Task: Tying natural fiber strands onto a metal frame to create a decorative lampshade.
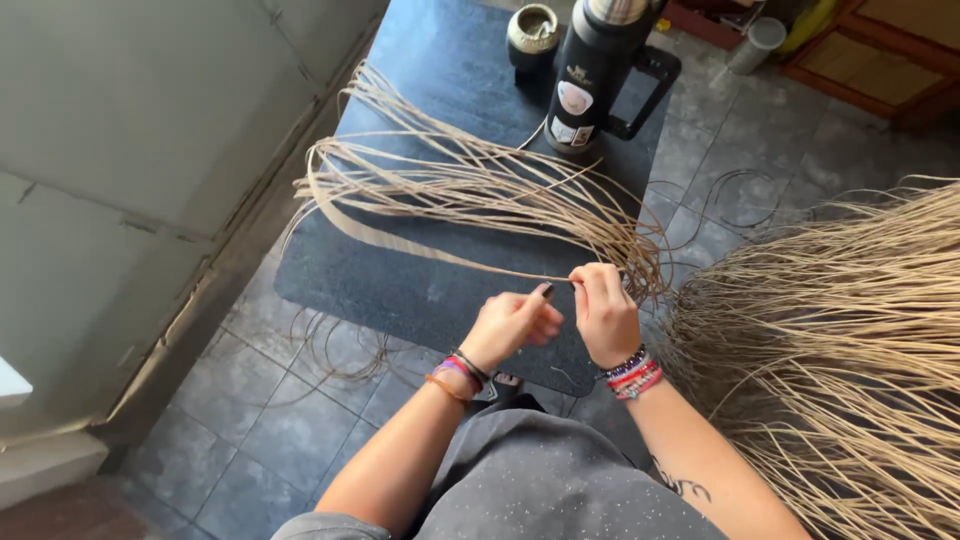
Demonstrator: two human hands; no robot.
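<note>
My left hand point(510, 323) and my right hand point(603, 308) meet over the near edge of a dark slab table point(420, 290). Both pinch one thin tan fibre strand point(470, 268) that runs flat to the left across the table. A loose bundle of the same tan fibres point(470, 185) fans across the table from the right hand toward the left edge. Beaded bracelets sit on both wrists.
A large heap of tan fibres point(840, 330) fills the right side over the grey tiled floor point(270, 420). A black flask point(592, 75) and a small round cup point(532, 35) stand at the table's far end. A pale wall point(130, 150) runs along the left.
</note>
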